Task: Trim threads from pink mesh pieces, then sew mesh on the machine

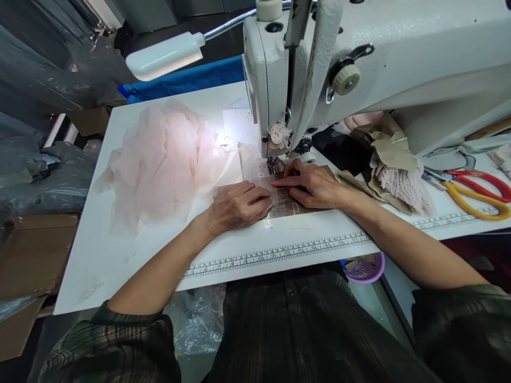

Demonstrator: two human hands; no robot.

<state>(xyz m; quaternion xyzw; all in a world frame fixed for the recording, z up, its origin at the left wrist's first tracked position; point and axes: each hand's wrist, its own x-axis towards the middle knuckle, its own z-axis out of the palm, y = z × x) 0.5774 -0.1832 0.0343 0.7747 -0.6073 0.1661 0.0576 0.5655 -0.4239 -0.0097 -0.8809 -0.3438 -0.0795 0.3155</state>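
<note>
My left hand (238,203) rests on the white sewing table (120,250), fingers curled and pressed down on a thin strip of sheer pink fabric (266,183). My right hand (309,184) lies just to its right, fingers stretched flat on the same strip, pointing left. Both hands sit right in front of the presser foot (277,164) of the white sewing machine (359,58). A large heap of pale pink tulle (159,159) spreads over the table to the left, joined to the strip under the needle.
A lamp (165,55) on a flexible neck shines on the needle area. Red-handled scissors (477,182) and yellow-handled scissors (477,205) lie at the right, beside brown paper pieces and pink trim (397,175). A ruler strip (279,252) runs along the table's front edge. A purple basket (365,268) hangs below.
</note>
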